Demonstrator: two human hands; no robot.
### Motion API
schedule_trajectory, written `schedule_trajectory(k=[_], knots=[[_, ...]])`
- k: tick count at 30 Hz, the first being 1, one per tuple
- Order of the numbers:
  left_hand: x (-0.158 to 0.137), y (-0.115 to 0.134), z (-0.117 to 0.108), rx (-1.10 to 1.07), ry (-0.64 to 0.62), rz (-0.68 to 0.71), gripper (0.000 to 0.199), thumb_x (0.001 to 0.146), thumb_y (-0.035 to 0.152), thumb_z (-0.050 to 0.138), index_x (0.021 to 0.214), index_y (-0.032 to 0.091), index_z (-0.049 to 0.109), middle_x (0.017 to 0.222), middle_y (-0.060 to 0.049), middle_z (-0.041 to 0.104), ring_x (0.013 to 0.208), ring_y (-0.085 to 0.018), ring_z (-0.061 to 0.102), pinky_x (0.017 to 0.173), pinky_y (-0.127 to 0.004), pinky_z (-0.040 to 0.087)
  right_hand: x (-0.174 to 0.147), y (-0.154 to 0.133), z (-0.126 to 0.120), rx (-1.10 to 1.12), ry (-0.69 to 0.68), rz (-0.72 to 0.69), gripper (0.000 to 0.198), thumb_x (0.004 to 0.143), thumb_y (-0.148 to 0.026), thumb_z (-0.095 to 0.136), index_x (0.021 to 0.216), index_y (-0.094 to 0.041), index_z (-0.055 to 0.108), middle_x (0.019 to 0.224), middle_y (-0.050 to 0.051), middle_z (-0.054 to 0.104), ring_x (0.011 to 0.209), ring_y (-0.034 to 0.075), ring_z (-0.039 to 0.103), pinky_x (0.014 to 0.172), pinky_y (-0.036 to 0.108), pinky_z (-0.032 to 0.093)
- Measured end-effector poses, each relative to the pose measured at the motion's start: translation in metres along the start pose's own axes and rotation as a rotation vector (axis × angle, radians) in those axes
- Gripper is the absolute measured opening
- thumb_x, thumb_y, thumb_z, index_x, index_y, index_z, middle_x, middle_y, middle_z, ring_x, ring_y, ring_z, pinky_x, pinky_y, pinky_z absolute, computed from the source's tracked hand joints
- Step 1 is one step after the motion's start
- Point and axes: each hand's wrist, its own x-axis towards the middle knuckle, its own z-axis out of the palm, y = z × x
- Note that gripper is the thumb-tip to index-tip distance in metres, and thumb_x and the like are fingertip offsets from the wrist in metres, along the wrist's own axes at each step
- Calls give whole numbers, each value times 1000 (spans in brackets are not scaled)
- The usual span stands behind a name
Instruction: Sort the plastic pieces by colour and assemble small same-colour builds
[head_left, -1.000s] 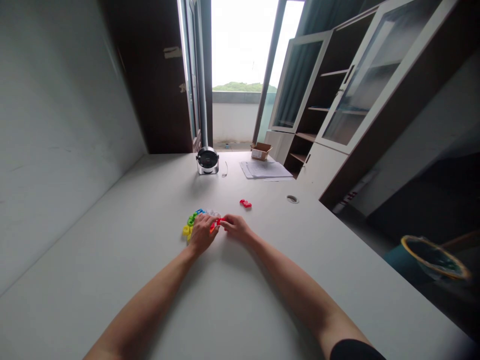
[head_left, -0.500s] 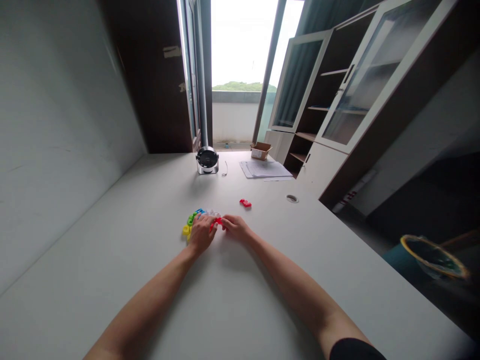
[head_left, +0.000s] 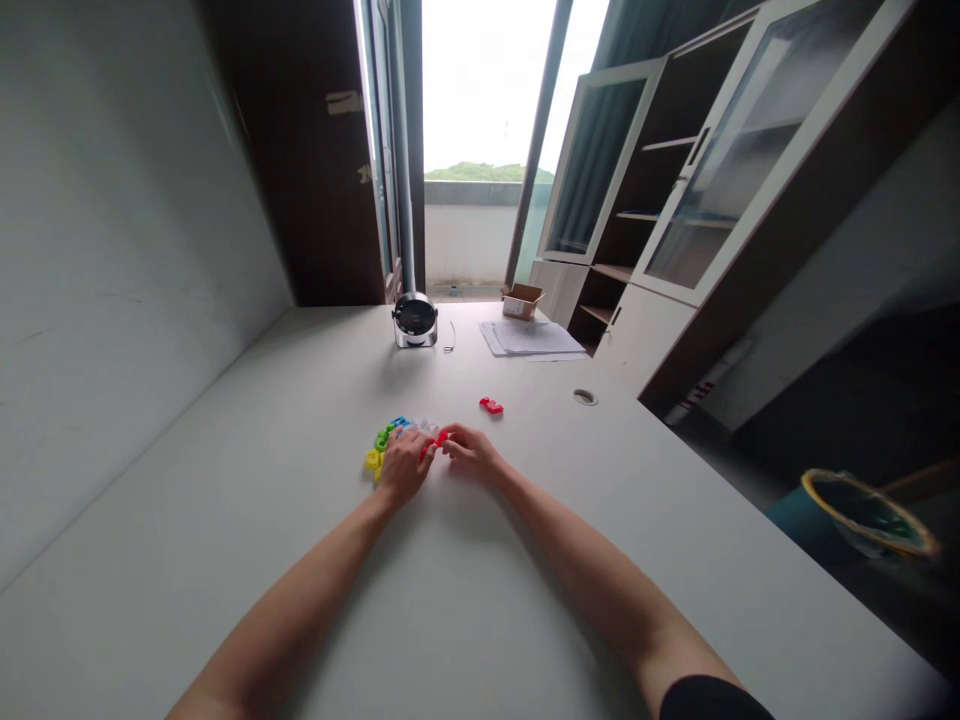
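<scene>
Item: one small, bright red plastic piece (head_left: pixel 442 438), just above the white, smooth-topped table (head_left: pixel 450 590), between our two hands. Our bare right hand (head_left: pixel 469 448) pinches it between thumb and fingertips. Our bare left hand (head_left: pixel 405 464) reaches it from the other side, fingers bent; we cannot tell whether it grips or only touches.

Item: a cluster of small plastic pieces, partly hidden by our left hand: yellow pieces (head_left: pixel 372 459), green pieces (head_left: pixel 382 438), blue pieces (head_left: pixel 399 422) and whitish pieces (head_left: pixel 427 426), in an arc.

Item: a separate bright red plastic cluster (head_left: pixel 491 406), lying beyond our right hand, apart from it.

Item, farther back: a round black device in a silver stand (head_left: pixel 415 316), flat white papers (head_left: pixel 536 339), an open brown cardboard box (head_left: pixel 520 301).
</scene>
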Motion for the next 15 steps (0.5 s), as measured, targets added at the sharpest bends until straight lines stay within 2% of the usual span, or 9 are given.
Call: schedule_trajectory(k=[8,15], knots=[[-1,2,-1,-17,-12,33,23,100,34,49,98,26,70,105,-5,72,102,-23,63,117,-51,31,1,-3,-1,-56,42,7,43,86,-60,62,97,-18,66,75,0,63,67,14,53,64,24,44],[-1,-1,0,-28,-25,21,23,100,32,50,98,27,72,102,-4,74,104,-23,63,117,-50,30,0,-12,-1,-13,-44,15,45,89,-61,58,98,-18,69,83,3,68,75,16,59,69,25,46]])
